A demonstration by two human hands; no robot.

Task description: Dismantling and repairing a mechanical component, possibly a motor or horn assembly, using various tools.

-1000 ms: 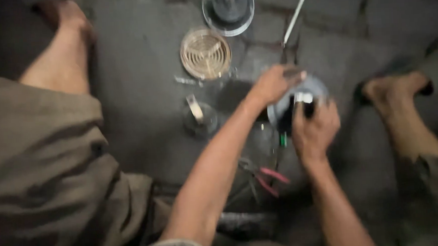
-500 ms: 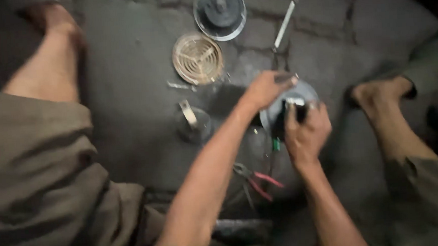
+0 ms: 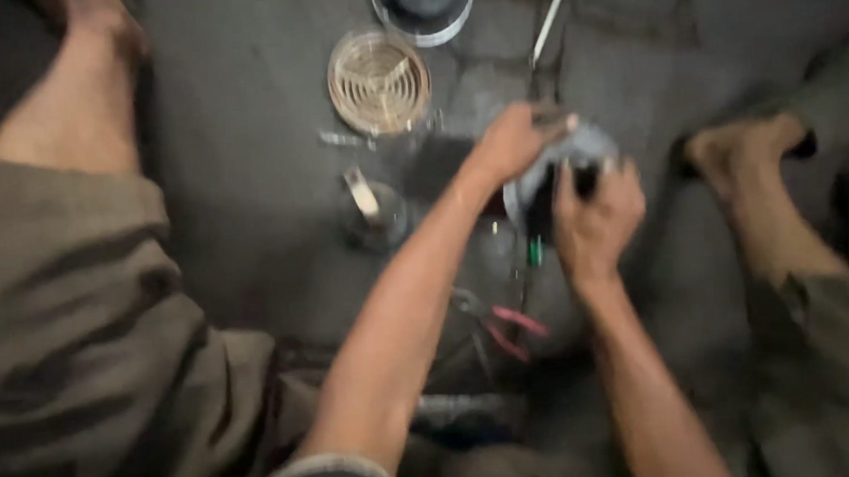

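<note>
Both hands point(image 3: 593, 222) grip a blurred round grey part point(image 3: 589, 148).

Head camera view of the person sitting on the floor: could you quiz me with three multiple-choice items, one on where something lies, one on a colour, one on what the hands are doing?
1. Where does the round ribbed grille lie?
A. On the floor beyond the left forearm
B. On the person's lap
C. Under the right hand

2. What colour are the handles of the pliers on the floor between the forearms?
A. Yellow
B. Pinkish red
C. White

3. What are the hands doing?
A. Both rest on the knees
B. One hand holds the pliers
C. Both are on the round grey part

Answers: 1 A, the grille sits on bare floor past the forearm. 2 B, the handles show pinkish red. 3 C, the left hand and the right hand both grip that part.
</note>
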